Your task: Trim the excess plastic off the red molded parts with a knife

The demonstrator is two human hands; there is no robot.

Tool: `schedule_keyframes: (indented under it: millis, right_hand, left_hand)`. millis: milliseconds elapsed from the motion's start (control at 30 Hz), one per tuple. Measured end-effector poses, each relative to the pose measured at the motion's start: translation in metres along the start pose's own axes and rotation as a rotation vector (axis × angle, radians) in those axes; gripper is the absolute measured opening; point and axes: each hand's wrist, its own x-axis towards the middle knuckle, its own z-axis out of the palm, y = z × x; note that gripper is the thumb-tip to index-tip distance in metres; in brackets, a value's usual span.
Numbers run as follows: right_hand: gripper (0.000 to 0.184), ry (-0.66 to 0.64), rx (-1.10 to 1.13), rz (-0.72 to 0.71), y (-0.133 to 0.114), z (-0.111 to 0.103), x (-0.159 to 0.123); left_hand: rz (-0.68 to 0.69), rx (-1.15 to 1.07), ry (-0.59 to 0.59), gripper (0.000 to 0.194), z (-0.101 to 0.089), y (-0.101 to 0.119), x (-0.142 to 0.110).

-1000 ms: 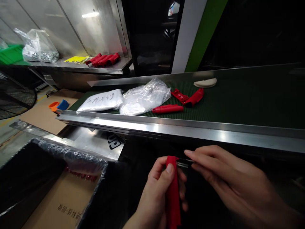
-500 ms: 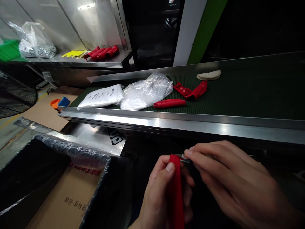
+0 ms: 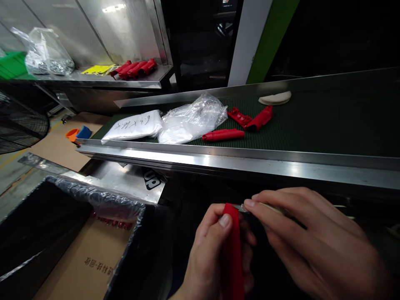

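My left hand (image 3: 208,254) is closed around a long red plastic part (image 3: 233,254), held upright with the thumb against its side near the top. In my right hand (image 3: 308,237) is a small knife (image 3: 240,208), pinched between thumb and fingers. Its thin metal blade meets the top edge of the red part. Most of the handle is hidden by my fingers. Beyond both hands, red plastic pieces (image 3: 223,134) lie on the green conveyor belt (image 3: 300,129).
Clear plastic bags (image 3: 190,121) and a whitish half-round piece (image 3: 275,98) rest on the belt. A metal rail (image 3: 250,163) edges it. At lower left stands a carton lined with black plastic (image 3: 125,250). More red parts (image 3: 137,68) sit on a steel shelf (image 3: 93,82).
The knife's blade has turned slightly at the top of the red part, and my right hand has shifted a little. My left hand keeps its hold nearly unmoved.
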Motion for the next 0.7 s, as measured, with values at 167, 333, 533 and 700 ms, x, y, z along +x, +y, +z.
schedule_keyframes:
  millis: [167,333,533,700]
  right_hand:
    - [0.036,-0.009,-0.012,0.002,0.0,0.001,-0.002]
    - [0.034,0.0,-0.012,-0.003,0.001,0.002,-0.005]
    - [0.033,-0.002,-0.01,-0.009,-0.002,0.003,-0.007]
    - [0.04,-0.032,0.011,-0.034,-0.003,0.003,-0.015]
  left_hand:
    - [0.013,-0.031,-0.024,0.026,-0.004,-0.004,0.002]
    - [0.044,-0.078,-0.036,0.029,-0.008,-0.01,0.006]
    - [0.015,-0.073,-0.022,0.028,-0.006,-0.009,0.005]
    - [-0.069,-0.083,0.066,0.028,-0.003,-0.002,0.001]
